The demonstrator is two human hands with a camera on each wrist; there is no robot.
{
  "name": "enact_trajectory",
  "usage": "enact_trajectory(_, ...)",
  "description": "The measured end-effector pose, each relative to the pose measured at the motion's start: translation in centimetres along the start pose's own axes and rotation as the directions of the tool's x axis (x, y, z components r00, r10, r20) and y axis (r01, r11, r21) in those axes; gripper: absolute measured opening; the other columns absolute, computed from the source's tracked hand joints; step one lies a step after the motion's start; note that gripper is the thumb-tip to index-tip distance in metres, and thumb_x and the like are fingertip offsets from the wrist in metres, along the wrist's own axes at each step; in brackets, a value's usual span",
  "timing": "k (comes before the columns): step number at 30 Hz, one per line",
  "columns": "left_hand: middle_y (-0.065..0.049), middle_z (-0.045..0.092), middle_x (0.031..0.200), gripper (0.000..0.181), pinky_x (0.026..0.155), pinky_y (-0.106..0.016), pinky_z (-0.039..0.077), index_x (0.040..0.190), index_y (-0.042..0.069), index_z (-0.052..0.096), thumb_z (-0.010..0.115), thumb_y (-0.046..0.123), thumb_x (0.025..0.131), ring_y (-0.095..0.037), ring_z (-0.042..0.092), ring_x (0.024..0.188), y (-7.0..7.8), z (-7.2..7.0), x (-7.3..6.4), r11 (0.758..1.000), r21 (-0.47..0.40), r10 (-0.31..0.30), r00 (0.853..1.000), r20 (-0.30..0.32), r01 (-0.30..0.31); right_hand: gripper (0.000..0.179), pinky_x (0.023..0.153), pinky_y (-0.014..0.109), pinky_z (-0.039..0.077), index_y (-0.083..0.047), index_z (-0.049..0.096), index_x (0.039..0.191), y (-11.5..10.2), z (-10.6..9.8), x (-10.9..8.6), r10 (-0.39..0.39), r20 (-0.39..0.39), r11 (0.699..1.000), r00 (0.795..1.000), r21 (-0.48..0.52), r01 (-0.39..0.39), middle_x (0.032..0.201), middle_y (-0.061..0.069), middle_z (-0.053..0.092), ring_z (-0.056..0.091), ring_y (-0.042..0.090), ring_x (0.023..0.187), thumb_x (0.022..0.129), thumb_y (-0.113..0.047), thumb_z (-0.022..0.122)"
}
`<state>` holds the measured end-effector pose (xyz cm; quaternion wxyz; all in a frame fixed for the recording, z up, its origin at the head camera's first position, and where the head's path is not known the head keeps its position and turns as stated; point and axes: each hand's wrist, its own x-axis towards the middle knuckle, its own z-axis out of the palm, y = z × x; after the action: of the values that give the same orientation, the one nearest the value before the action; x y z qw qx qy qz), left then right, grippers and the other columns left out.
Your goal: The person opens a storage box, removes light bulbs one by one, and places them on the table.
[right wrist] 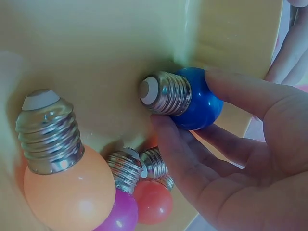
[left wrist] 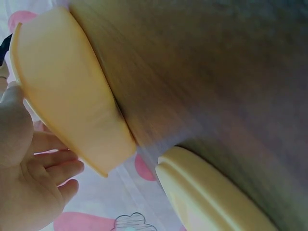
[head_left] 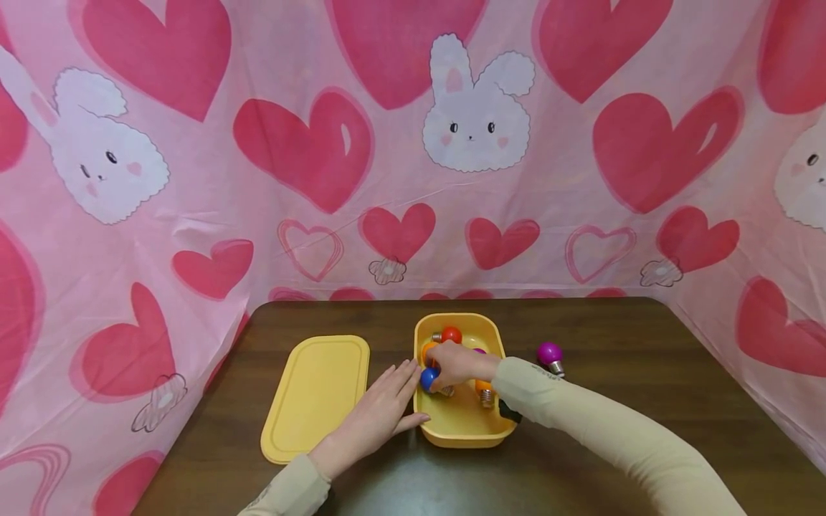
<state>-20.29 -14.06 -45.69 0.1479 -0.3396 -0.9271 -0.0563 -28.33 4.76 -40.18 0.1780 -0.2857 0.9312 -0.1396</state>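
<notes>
In the head view my right hand point(head_left: 459, 360) reaches into a yellow plastic box point(head_left: 464, 440). Its thumb and fingers pinch a blue light bulb point(right wrist: 199, 98) by the round globe, with the metal screw base pointing away from the palm in the right wrist view. Around it in the box lie a red bulb point(head_left: 452, 335), an orange bulb point(right wrist: 67, 192) and a purple bulb point(right wrist: 122, 211); another orange bulb point(head_left: 429, 351) is partly hidden by the hand. My left hand point(head_left: 379, 403) rests against the box's left rim, fingers straight and thumb at the near left side.
A flat yellow lid point(head_left: 316, 398) lies left of the box on the dark wooden table point(head_left: 600, 459). One more purple bulb point(head_left: 550, 353) lies on the table to the right of the box. A pink cloth with hearts and rabbits point(head_left: 400, 172) hangs behind the table.
</notes>
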Motion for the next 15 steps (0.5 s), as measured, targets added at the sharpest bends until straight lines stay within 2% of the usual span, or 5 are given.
enact_trajectory(5, -0.016, 0.050, 0.151, 0.075, 0.118, -0.043, 0.038, 0.144, 0.000, 0.048, 0.053, 0.057, 0.095, -0.028, 0.045, 0.143, 0.1, 0.1, 0.0, 1.000, 0.004, -0.012, 1.000, 0.012, 0.012, 0.040, 0.098, 0.038, 0.055, -0.006, 0.066, 0.114, 0.0, 0.1, 0.0, 0.002, 0.005, 1.000, 1.000, -0.007, -0.002, 0.102, 0.006, 0.069, 0.060, 0.017, 0.089, 0.081, -0.020, 0.082)
enact_trajectory(15, -0.017, 0.051, 0.149, 0.076, 0.117, -0.043, 0.039, 0.143, -0.001, 0.050, 0.054, 0.057, 0.095, -0.029, 0.047, 0.141, 0.0, 0.2, 0.0, 1.000, 0.031, 0.002, 1.000, -0.017, -0.002, 0.042, 0.098, 0.041, 0.055, -0.002, 0.066, 0.115, 0.7, -1.0, -0.5, -0.041, -0.037, 0.999, 0.998, 0.009, 0.041, 0.108, 0.010, 0.070, 0.061, 0.020, 0.093, 0.081, -0.020, 0.082)
